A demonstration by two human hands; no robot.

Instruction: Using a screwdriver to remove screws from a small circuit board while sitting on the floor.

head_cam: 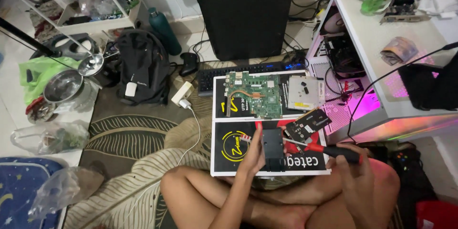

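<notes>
Over the lap, the left hand [253,155] pinches a small black module [273,149] by its edges; rigid, light, probably fragile. The right hand [355,171] grips a screwdriver [329,150].

Person sits cross-legged on floor, flat black-and-white box [224,150] before knees. Left hand [253,155] holds small black rectangular part [273,149] upright over box. Right hand [355,164] grips red-and-black screwdriver [329,149], tip touching part's right edge. Green circuit board [253,93] lies on far end of box, silver drive [305,92] just beside it, small dark card [307,123] nearer hands. Black keyboard [238,72] beyond box. White computer case [377,67] with pink glow at right. Black backpack [140,69] at left.
</notes>
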